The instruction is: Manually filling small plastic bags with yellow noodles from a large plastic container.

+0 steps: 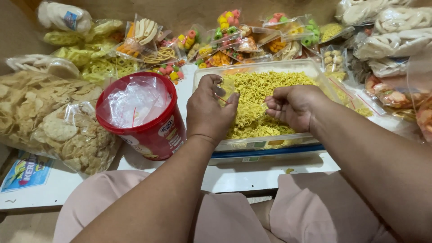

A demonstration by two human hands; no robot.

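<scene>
My left hand (pixel 210 110) and my right hand (pixel 292 105) are over a clear plastic tub (pixel 265 143) filled with yellow noodle-like snack (pixel 265 85). Both hands pinch a small clear plastic bag (pixel 230 92) with a red seal line, held between them above the snack. The left hand grips the bag's left edge with thumb and fingers. The right hand's fingers are curled toward the bag's right side. A red round bucket (pixel 150 130) holding empty clear bags stands just left of the left hand.
Large bags of pale crackers (pixel 49 117) lie at the left. Small sealed packets of colourful snacks (pixel 225 36) line the back. More cracker bags (pixel 396 36) are stacked at the right. The tub rests on a low white table (pixel 252 173) above my knees.
</scene>
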